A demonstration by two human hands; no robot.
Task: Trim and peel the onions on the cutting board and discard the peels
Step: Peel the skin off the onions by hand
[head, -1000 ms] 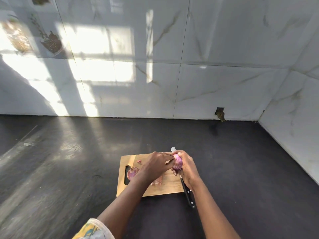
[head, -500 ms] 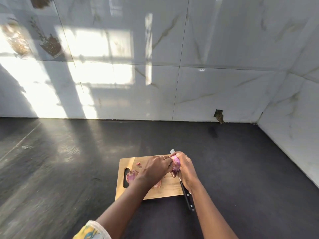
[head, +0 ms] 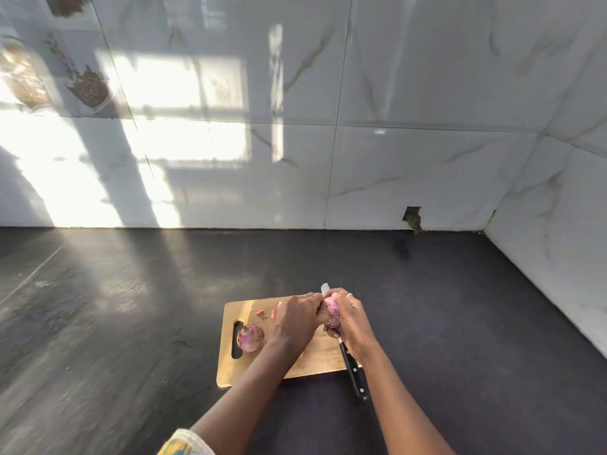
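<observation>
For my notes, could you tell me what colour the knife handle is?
Black, on the knife handle in the head view.

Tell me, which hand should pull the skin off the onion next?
Probably the left hand: its fingers already pinch the held onion, while the right hand is busy gripping that onion and the knife.

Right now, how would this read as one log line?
stage: peeling | both hands on onion | knife under right hand | left hand | second onion waiting on cutting board

Left hand [head: 297, 318] and right hand [head: 353, 320] meet fingertip to fingertip, both grips curled closed.
</observation>
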